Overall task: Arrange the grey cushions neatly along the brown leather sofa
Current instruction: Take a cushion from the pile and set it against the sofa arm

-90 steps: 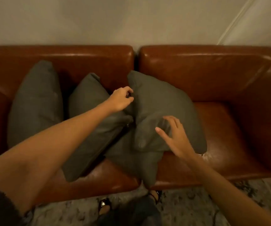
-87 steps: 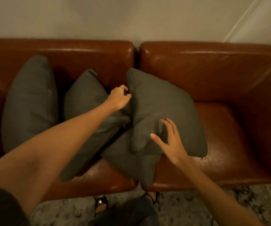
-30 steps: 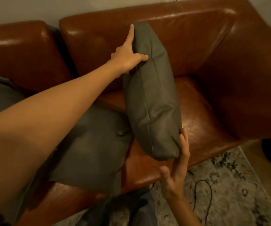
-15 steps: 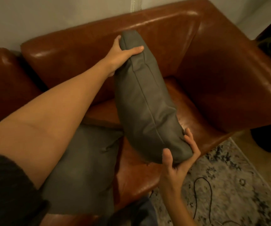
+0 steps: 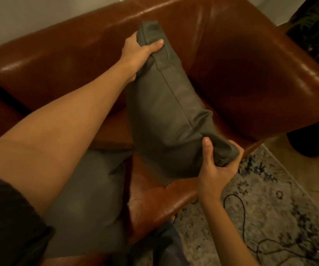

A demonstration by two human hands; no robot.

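No legible text or labels

Right hand [image 5: 215, 167] now clamped round cushion [image 5: 166, 104] corner.

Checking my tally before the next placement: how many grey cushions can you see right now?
2. One grey cushion is held above the sofa's right seat, left hand at its top, right hand at its bottom corner. Another cushion lies on the seat under the left arm. Others may sit out of frame.
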